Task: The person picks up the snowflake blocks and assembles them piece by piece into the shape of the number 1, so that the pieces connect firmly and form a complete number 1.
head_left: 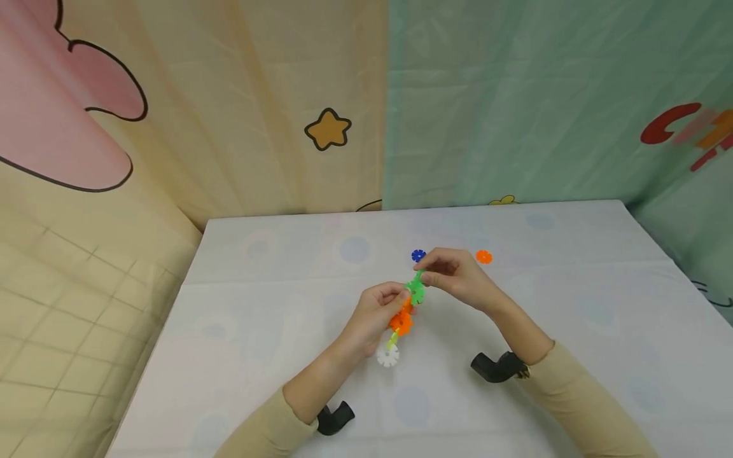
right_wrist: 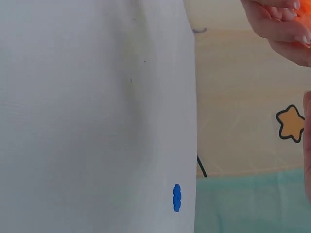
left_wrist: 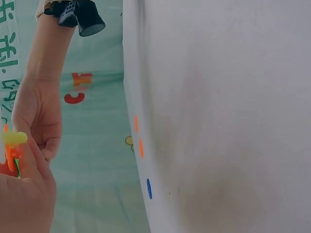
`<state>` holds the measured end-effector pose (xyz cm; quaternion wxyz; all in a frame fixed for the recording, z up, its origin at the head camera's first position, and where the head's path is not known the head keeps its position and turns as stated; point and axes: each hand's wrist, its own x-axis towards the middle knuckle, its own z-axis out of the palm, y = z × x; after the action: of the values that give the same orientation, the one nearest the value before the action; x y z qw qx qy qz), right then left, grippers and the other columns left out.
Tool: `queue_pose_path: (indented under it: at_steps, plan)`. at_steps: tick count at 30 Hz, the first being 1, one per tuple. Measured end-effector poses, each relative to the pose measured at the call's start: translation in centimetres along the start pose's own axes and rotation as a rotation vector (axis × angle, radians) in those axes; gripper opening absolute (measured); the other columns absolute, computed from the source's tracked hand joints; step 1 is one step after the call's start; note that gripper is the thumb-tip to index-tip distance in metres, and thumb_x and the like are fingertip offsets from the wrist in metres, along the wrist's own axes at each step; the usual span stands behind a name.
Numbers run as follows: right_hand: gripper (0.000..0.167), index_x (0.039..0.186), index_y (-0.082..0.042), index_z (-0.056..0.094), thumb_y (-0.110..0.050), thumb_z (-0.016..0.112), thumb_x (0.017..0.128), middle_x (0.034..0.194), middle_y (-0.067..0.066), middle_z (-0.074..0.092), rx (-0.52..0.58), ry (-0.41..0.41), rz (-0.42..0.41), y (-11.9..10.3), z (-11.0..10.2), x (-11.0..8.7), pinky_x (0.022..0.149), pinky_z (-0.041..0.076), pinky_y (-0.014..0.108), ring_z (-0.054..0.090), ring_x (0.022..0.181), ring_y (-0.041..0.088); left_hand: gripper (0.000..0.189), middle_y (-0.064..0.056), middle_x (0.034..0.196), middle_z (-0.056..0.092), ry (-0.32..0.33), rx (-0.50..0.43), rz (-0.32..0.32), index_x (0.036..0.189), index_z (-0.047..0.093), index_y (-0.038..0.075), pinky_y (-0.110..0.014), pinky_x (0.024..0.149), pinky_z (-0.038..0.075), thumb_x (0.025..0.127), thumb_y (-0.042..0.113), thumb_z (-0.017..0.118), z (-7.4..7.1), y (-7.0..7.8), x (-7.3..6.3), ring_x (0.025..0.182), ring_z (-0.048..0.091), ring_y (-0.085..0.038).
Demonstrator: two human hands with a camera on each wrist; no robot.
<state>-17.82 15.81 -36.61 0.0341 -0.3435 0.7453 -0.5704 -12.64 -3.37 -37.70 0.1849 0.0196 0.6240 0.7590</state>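
Observation:
A chain of notched interlocking plastic discs is held above the table between both hands. Its lower end is a white disc [head_left: 387, 355], joined by a yellow disc [head_left: 392, 339] to orange discs [head_left: 401, 322]; a green disc [head_left: 416, 293] follows toward the upper end. My left hand [head_left: 375, 317] pinches the chain around its orange part, thumb on top. With thumb and forefinger, my right hand [head_left: 458, 277] pinches another green disc [head_left: 419, 275] at the upper end, edge-on against the first green one. In the left wrist view, the yellow disc [left_wrist: 15, 138] sticks out beside the left fingers.
A blue disc [head_left: 418, 256] lies on the white tablecloth [head_left: 258, 331] just beyond the right fingertips. To its right is an orange disc [head_left: 483, 256]; the left wrist view shows a second orange disc [left_wrist: 136, 124] nearby. Black wrist devices [head_left: 498, 367] hang below both forearms.

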Motion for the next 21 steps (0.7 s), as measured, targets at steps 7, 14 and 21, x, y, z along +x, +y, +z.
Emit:
queue_pose_path:
  at_steps: [7,14,21]
  plan:
    - [0.012,0.096,0.005,0.065,0.008,0.059,0.086,0.089,-0.001,0.066,-0.005,0.004,-0.005,0.48,-0.18,-0.48,0.073,0.051,0.025,0.059,0.079,0.015,0.032,-0.021,0.101,0.065,-0.116,0.063,0.003,0.113,0.059,-0.007,-0.027,0.073,0.053,0.098,0.018,0.049,0.14,0.03,0.02,0.086,0.064,-0.023]
    - [0.014,0.094,-0.001,0.066,0.008,0.061,0.084,0.093,0.005,0.063,0.024,-0.05,-0.127,0.83,-0.16,-0.71,0.076,0.049,0.028,0.055,0.09,0.018,0.039,-0.017,0.108,0.064,-0.201,0.111,0.018,0.12,0.054,-0.001,-0.029,0.072,0.053,0.099,0.03,0.044,0.43,0.06,0.08,0.094,0.065,-0.029]
    - [0.017,0.096,-0.004,0.067,0.007,0.061,0.085,0.095,0.003,0.061,0.081,-0.075,-0.151,0.92,0.19,-1.0,0.074,0.047,0.031,0.053,0.09,0.02,0.043,-0.015,0.107,0.064,-0.237,0.142,0.022,0.13,0.047,0.006,-0.029,0.071,0.053,0.099,0.034,0.042,0.37,0.04,-0.24,0.098,0.063,-0.035]
